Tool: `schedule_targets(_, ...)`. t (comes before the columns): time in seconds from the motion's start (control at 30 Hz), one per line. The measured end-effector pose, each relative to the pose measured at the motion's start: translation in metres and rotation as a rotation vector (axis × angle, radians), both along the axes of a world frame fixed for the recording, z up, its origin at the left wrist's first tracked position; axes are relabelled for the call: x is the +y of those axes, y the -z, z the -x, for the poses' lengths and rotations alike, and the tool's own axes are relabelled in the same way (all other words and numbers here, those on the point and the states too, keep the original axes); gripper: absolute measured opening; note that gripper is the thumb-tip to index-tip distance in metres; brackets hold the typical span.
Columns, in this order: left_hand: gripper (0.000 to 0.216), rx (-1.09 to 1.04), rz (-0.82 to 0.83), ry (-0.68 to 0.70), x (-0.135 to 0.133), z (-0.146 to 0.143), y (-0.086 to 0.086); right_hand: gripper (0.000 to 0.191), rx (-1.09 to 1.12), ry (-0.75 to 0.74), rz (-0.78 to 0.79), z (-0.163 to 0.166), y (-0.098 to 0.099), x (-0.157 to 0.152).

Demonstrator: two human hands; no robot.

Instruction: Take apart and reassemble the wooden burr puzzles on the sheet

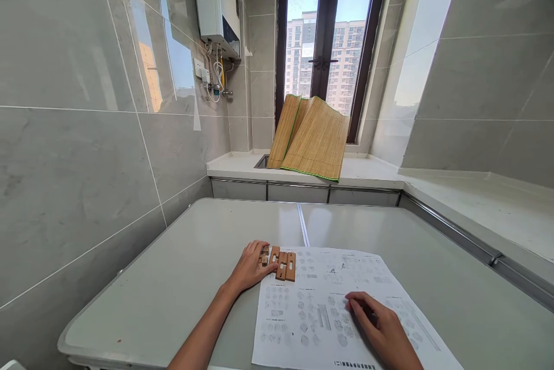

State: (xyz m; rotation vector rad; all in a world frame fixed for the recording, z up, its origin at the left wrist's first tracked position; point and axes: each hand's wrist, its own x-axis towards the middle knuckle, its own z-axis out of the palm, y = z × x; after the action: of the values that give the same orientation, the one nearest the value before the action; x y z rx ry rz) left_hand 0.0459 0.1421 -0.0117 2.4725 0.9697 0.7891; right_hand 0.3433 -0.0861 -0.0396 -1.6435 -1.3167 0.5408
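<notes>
Several small wooden notched pieces (283,265) lie side by side at the top left corner of a printed sheet of diagrams (320,306) on the grey table (182,283). My left hand (251,266) rests on the leftmost pieces, fingers curled over them. My right hand (381,324) lies on the sheet lower right, fingers bent and pressed down on the paper, nothing in it.
A folded bamboo mat (314,139) leans against the dark-framed window (329,41) over a sink on the white counter (372,171). A water heater (216,0) hangs on the tiled left wall. A counter ledge (489,202) runs along the right.
</notes>
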Motion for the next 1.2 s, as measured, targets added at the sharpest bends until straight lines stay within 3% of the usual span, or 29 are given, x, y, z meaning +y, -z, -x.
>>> schedule_targets(0.77,0.065,0.026,0.046,-0.019,-0.003,0.004,-0.004,0.040,-0.008,0.014,0.035,0.000,0.003,-0.001)
schedule_targets(1.03,0.083,0.004,0.143,-0.027,-0.006,0.039,-0.009,0.042,0.012,0.010,0.017,0.000,-0.002,-0.002)
schedule_targets(1.2,0.079,0.012,0.164,-0.050,-0.004,0.049,-0.013,0.041,0.024,0.007,0.011,0.001,-0.005,-0.003)
